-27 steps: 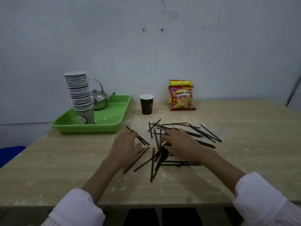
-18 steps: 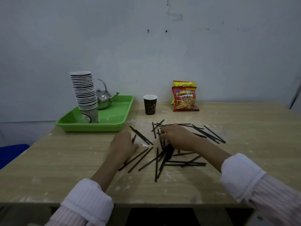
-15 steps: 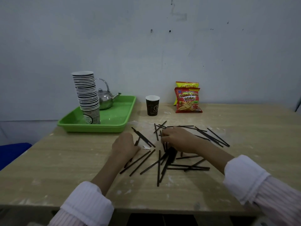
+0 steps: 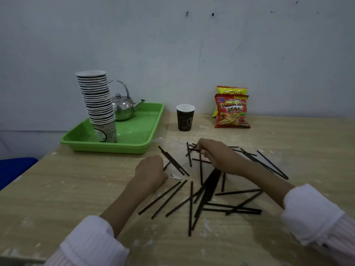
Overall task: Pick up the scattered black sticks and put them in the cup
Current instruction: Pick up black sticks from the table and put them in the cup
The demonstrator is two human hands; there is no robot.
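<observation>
Several black sticks point(image 4: 192, 200) lie scattered across the middle of the wooden table point(image 4: 57, 189). A dark paper cup point(image 4: 185, 117) with a white rim stands upright behind them, near the wall. My right hand point(image 4: 221, 156) reaches over the pile with curled fingers and holds a bundle of sticks point(image 4: 212, 181) that juts out under the palm; its fingertips touch another stick at the far side. My left hand point(image 4: 150, 171) rests on the table left of the pile, fingers curled under; a stick end shows at its fingertips, and whether it grips it is hidden.
A green tray point(image 4: 138, 144) at the back left carries a tall stack of paper cups point(image 4: 98, 104) and a metal teapot point(image 4: 124, 108). Two snack bags point(image 4: 231, 110) lean against the wall right of the cup. A small white scrap point(image 4: 175, 176) lies by my left hand.
My right hand has slid forward to the far edge of the pile, still holding its bundle. My left hand curled up and pulled back slightly. The camera tilted a little.
</observation>
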